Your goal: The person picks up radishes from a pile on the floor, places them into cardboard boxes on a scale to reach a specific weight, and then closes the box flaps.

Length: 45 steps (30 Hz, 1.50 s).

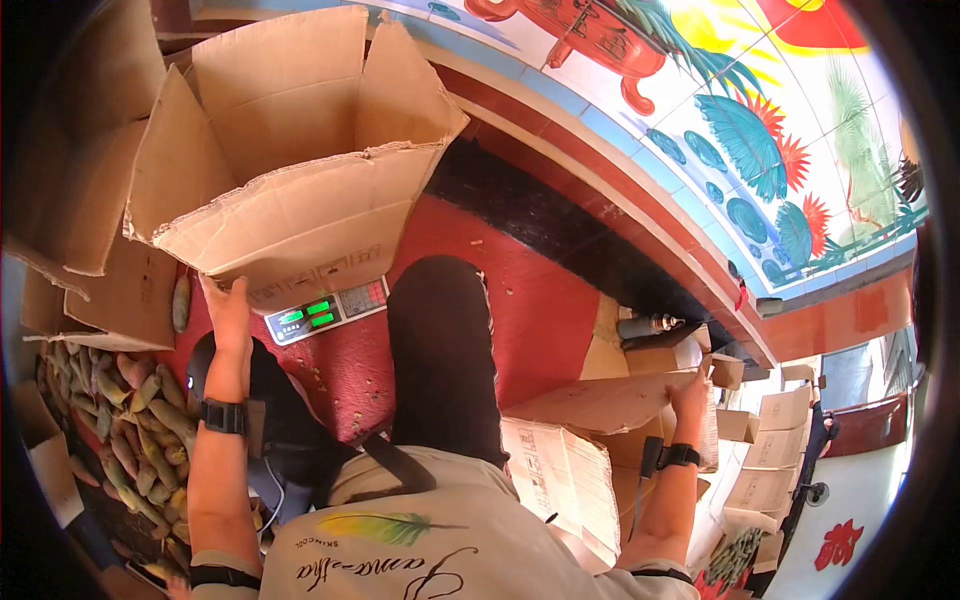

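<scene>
A large open cardboard box (290,215) stands at the upper left, its flaps raised, over a digital scale (325,314) with lit green displays. My left hand (226,295) is at the lower front edge of this box, fingers partly bent against the cardboard; part of its grip is hidden. On the right, my right hand (690,395) is closed on the upper edge of a second open cardboard box (565,480), which sits beside my right leg.
Several long root vegetables (130,430) lie piled at the left, below another cardboard box (125,290). A red floor (545,310) runs to a tiled ledge (620,160) with a painted wall. More cartons (775,450) stand at the right.
</scene>
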### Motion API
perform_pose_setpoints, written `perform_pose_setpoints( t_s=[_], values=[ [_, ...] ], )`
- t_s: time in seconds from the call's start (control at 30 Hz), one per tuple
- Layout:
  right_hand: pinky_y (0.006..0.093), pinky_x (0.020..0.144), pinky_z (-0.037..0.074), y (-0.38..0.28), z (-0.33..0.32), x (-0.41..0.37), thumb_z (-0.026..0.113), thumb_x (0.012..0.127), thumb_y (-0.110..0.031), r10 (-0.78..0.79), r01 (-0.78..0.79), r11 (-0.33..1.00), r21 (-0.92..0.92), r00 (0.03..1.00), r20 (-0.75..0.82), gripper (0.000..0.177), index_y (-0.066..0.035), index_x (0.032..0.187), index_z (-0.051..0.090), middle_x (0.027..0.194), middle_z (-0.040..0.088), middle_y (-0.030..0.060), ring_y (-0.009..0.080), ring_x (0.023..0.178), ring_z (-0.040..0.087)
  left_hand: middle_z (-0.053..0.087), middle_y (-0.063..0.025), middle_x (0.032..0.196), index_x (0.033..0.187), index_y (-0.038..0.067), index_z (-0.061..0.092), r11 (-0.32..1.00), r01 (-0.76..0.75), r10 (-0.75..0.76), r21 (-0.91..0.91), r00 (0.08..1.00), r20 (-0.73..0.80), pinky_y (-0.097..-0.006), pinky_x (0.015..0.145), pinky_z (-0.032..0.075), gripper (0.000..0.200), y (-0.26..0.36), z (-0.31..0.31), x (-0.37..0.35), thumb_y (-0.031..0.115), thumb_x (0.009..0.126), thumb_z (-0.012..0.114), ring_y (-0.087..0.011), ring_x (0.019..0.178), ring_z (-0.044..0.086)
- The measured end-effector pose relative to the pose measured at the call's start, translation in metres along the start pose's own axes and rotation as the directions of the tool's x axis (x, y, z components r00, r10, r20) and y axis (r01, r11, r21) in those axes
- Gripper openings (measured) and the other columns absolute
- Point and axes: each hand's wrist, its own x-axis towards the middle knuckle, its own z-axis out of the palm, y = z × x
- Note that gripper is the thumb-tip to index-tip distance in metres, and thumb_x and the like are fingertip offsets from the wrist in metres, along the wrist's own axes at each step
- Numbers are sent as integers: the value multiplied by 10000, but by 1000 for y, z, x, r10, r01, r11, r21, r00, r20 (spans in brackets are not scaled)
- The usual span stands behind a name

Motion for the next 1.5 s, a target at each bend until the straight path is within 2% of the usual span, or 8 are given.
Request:
perform_pose_setpoints(
  t_s=[0.13,0.2,0.43,0.5,0.6,0.7,0.93,1.5],
  values=[
    [440,616,516,68,85,31,647,702,-152,278,-297,732,613,952,129,547,18,1171,425,984,576,177,326,796,603,382,-158,1301,1380,-6,181,999,17,-17,-31,1000,-6,-316,999,293,701,2,0,-1,19,773,531,-233,1184,386],
    [415,488,501,68,81,32,588,715,-91,170,-674,202,710,738,652,382,48,1053,475,893,582,139,274,667,598,382,-159,1302,1380,-7,182,999,19,-19,-27,1000,-3,-316,1001,291,703,0,-1,0,19,771,533,-234,1186,384],
    [390,440,452,36,103,46,565,704,-65,177,-488,492,721,867,466,142,42,798,566,711,589,138,246,527,557,390,-161,1290,1374,-6,207,999,-25,26,21,999,-25,-319,1001,291,708,-12,-1,6,14,749,541,-238,1179,389],
    [399,470,445,79,181,85,572,684,-79,-221,124,801,585,970,97,137,54,716,581,651,591,165,270,530,562,396,-160,1279,1367,-6,217,999,-30,30,13,999,-12,-320,1000,291,702,-2,1,1,8,744,539,-240,1173,393],
    [406,535,462,28,118,59,571,653,-77,-431,433,856,283,899,-71,148,67,682,587,646,596,203,325,557,567,398,-161,1266,1355,-7,235,999,-41,41,0,999,-1,-323,999,292,690,2,2,1,-4,733,534,-247,1169,392],
    [401,637,477,-17,69,47,553,648,-64,-243,197,877,438,969,50,193,77,770,601,732,616,239,372,652,585,382,-166,1273,1350,-6,241,996,-85,86,29,996,-14,-325,1001,287,690,-1,5,1,-13,724,530,-253,1175,381],
    [412,763,463,-89,14,12,532,709,-70,-430,378,763,524,903,-26,262,52,931,601,855,627,242,398,869,592,248,-264,1372,1379,-58,113,974,-51,67,219,995,-67,-359,1064,228,827,-33,0,12,86,719,590,-352,1291,251],
    [423,686,451,-164,84,168,579,777,-181,-488,497,654,571,853,-183,256,64,848,605,754,612,232,380,737,582,356,-247,1258,1351,-8,209,964,-253,258,83,964,-67,-398,1035,276,780,-38,7,11,18,666,580,-366,1181,355]
  ],
)
